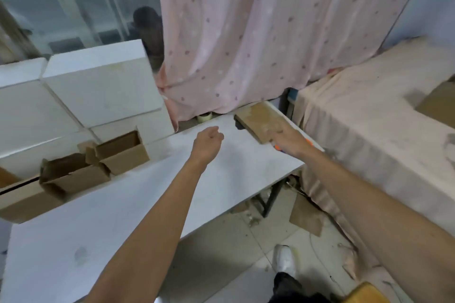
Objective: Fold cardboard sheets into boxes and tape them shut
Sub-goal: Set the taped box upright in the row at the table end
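A stack of flat brown cardboard sheets [258, 119] lies at the far right end of the white table [152, 194]. My right hand [286, 139] reaches onto the stack's near corner with its fingers stretched over the top sheet; the view is blurred there. A small orange object [277, 147] peeks out under that hand. My left hand [209, 140] hovers over the table, fingers loosely curled and holding nothing. Three folded brown boxes [120, 152] [73, 176] [24, 200] sit open-topped along the table's left side. A roll of tape [205, 117] stands at the table's far edge.
White foam boxes [98, 88] are stacked behind the brown boxes at the left. A pink dotted curtain [246, 32] hangs behind the table. A cloth-covered surface [369, 118] stands to the right. Cardboard scraps [306, 216] and debris lie on the tiled floor beside my white shoe [284, 261].
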